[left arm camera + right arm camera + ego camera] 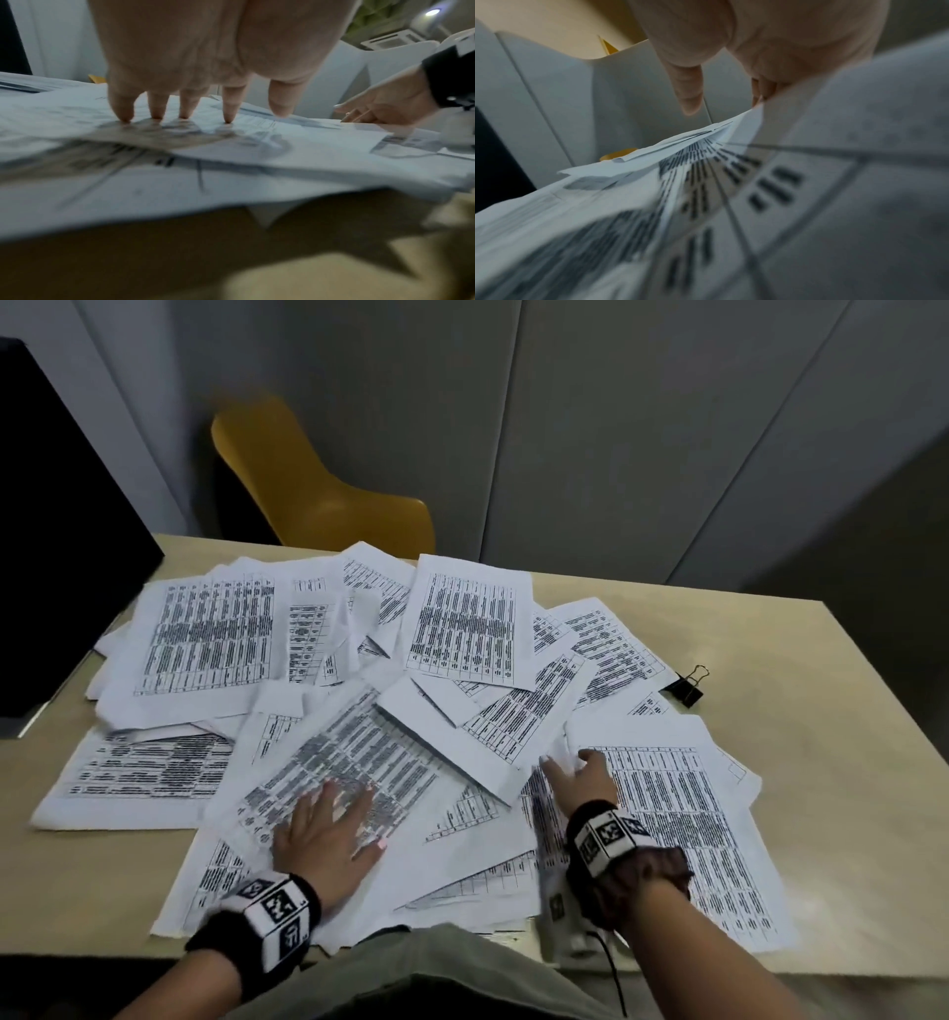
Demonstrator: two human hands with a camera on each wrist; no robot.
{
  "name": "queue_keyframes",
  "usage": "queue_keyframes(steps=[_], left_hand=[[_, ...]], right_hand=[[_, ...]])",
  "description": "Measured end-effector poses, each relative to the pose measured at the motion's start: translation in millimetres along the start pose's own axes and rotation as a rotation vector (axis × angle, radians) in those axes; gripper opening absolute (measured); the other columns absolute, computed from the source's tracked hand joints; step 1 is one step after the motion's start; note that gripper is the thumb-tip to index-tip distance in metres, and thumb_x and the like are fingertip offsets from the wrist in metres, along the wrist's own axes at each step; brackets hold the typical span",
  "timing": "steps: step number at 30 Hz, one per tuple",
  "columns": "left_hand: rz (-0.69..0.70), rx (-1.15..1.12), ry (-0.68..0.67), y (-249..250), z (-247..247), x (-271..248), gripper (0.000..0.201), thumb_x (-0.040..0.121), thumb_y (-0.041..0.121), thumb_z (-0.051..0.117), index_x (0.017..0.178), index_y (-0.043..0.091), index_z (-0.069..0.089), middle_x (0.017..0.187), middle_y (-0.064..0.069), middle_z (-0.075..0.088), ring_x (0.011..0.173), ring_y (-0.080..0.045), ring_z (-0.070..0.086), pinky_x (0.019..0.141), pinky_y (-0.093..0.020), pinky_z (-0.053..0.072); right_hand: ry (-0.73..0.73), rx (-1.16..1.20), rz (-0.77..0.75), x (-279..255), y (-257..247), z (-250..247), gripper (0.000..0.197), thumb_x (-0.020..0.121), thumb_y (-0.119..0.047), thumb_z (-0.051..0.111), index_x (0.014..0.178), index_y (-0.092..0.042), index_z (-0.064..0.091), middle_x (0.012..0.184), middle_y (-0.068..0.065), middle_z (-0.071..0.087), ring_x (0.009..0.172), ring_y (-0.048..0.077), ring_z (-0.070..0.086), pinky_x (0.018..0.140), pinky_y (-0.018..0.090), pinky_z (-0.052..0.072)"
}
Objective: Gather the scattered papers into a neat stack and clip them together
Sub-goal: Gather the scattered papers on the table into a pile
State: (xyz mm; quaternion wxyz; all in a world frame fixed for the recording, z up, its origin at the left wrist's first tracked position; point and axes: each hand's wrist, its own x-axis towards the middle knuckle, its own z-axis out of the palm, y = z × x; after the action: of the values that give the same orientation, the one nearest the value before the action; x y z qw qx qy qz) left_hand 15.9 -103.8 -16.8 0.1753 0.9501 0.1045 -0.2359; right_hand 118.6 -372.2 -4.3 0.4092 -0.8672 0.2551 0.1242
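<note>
Many printed sheets [462, 618] lie scattered and overlapping across the beige table [847, 762]. My left hand [328, 829] lies flat with spread fingers on a tilted sheet [359, 752] near the front; in the left wrist view its fingertips [156, 115] press the paper [282, 146]. My right hand [580, 778] reaches the left edge of a big sheet [683, 814] at the right. In the right wrist view its fingers [759, 91] sit behind that sheet's raised edge [859, 142], while the thumb [687, 97] stays off the paper. A black binder clip [688, 685] lies right of the pile.
A yellow chair [318, 480] stands behind the table's far edge. A black screen [56, 516] rises at the far left. Grey wall panels [667, 428] close off the back. Bare tabletop shows at the right, beyond the clip. Some sheets overhang the front edge.
</note>
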Motion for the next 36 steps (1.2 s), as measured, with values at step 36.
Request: queue_keyframes(steps=[36], left_hand=[[-0.160, -0.666, 0.073, -6, -21, 24, 0.031, 0.087, 0.019, 0.063, 0.114, 0.005, 0.062, 0.112, -0.013, 0.067, 0.094, -0.025, 0.058, 0.086, -0.031, 0.044]], right_hand=[[-0.326, 0.106, -0.034, -26, 22, -4, 0.017, 0.085, -0.022, 0.062, 0.097, -0.011, 0.054, 0.085, 0.009, 0.061, 0.068, 0.022, 0.062, 0.053, 0.025, 0.052]])
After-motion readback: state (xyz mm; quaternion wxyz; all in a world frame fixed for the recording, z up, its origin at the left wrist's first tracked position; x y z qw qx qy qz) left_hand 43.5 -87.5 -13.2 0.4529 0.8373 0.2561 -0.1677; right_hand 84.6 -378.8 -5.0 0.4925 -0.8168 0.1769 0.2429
